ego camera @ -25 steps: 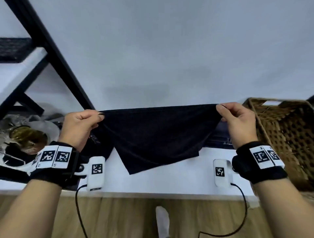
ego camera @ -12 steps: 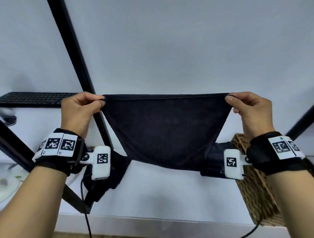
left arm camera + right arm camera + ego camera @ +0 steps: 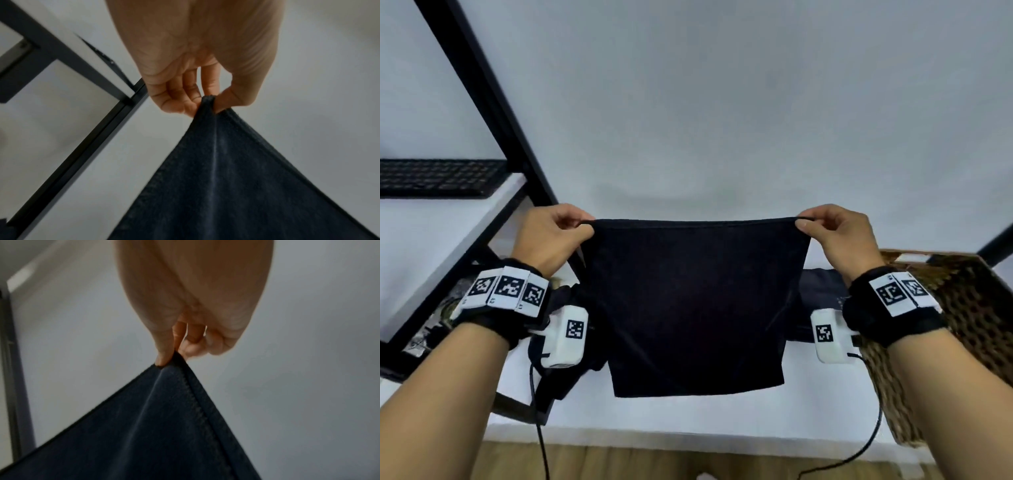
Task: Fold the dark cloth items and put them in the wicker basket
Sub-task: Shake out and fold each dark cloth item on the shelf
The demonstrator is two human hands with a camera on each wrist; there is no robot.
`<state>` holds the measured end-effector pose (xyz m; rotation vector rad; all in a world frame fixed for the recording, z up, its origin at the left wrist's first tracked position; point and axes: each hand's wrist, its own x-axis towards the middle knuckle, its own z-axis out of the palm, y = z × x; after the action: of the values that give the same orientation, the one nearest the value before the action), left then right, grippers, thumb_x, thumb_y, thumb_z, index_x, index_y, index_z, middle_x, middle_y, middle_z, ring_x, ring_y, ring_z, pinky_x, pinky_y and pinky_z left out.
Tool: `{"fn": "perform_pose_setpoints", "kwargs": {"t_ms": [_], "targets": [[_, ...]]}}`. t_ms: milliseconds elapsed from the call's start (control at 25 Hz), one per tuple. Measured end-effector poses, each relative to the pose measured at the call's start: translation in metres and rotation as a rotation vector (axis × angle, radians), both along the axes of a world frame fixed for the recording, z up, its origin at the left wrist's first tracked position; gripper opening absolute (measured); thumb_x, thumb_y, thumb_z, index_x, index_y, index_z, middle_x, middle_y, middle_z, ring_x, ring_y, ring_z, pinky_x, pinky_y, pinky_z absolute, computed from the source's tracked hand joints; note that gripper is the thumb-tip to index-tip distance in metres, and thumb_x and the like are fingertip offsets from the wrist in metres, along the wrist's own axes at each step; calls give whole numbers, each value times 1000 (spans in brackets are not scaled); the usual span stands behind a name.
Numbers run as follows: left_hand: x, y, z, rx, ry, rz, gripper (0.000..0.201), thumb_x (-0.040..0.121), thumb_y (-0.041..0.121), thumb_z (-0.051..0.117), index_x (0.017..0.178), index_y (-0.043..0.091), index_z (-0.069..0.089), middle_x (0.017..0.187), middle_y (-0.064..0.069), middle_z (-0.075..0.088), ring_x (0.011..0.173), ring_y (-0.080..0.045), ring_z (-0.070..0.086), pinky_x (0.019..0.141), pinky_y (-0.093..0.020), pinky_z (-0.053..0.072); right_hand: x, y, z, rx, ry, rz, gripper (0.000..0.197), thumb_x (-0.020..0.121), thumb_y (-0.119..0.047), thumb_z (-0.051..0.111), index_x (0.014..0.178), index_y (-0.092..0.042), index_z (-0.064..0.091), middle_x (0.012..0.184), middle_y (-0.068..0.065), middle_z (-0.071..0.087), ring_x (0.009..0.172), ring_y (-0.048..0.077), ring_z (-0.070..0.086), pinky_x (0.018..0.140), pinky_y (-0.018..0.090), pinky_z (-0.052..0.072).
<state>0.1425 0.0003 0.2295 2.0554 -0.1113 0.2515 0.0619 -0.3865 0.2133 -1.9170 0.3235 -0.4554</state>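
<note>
- White desk (image 3: 688, 416) spans the lower part of the head view, with a pale wall behind it.
- Black metal shelf frame (image 3: 493, 102) rises at the left.
- Wicker basket (image 3: 962, 325) sits on the desk at the right edge, beside the right forearm.
- Dark cloth (image 3: 695, 308) hangs in the air above the desk, between the two hands, its top edge stretched level and its lower edge loose above the desk top.
- More dark cloth items lie on the desk behind it: a crumpled one (image 3: 565, 377) at the left, another (image 3: 822, 284) just beside the basket.
- Left hand (image 3: 551, 236) pinches the cloth's top left corner between thumb and fingers (image 3: 185, 97).
- Right hand (image 3: 839, 240) pinches the top right corner the same way, thumb (image 3: 164, 356) pressed on the hem.
</note>
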Motion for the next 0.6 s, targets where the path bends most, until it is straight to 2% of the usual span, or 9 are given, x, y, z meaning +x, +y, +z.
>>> {"fn": "perform_pose_setpoints", "kwargs": {"t_ms": [80,200,320,440,520,560,600], "targets": [[9,-4,-16,-15,2,11,35,77,-4,64,62,27,68,59,11,62,55,3,53,59,-4,43,8,-1,-15,-5,4,-21,7,84,-14,70,82,-20,70,73,-6,63,62,-2,54,59,10,43],[3,0,-46,17,-20,31,25,77,0,66,72,24,68,61,1,56,48,0,46,49,-7,38,-5,1,-39,125,3,-2,4,89,-6,64,90,-9,66,75,7,67,58,3,59,47,16,44],[-26,6,-107,75,40,9,29,75,0,70,74,29,71,58,3,62,49,-5,48,52,-12,41,-36,1,-92,163,75,-7,6,87,1,65,88,-5,67,73,14,64,66,18,62,58,22,56],[-63,7,-186,185,190,-45,41,71,-7,70,68,34,68,66,6,68,57,-9,59,59,-7,44,-72,0,-166,100,275,1,13,82,2,69,81,-11,70,64,6,63,65,22,65,72,31,57],[-85,8,-242,298,288,-119,49,69,-9,69,61,39,63,71,17,69,66,-3,62,66,-6,44,-93,0,-215,10,450,25,18,80,0,71,76,-17,70,78,4,72,73,26,67,78,33,54],[-98,9,-271,364,371,-154,51,68,-8,68,59,41,59,71,19,68,69,-2,63,69,-9,43,-102,2,-238,-44,537,57,20,79,-1,72,73,-20,69,86,2,73,77,24,68,79,30,53],[-109,12,-294,429,458,-187,52,69,-6,68,60,43,55,72,17,68,74,-7,65,71,-14,43,-110,3,-257,-103,615,100,22,78,-3,73,71,-23,67,88,-2,73,79,19,68,78,26,52]]}}
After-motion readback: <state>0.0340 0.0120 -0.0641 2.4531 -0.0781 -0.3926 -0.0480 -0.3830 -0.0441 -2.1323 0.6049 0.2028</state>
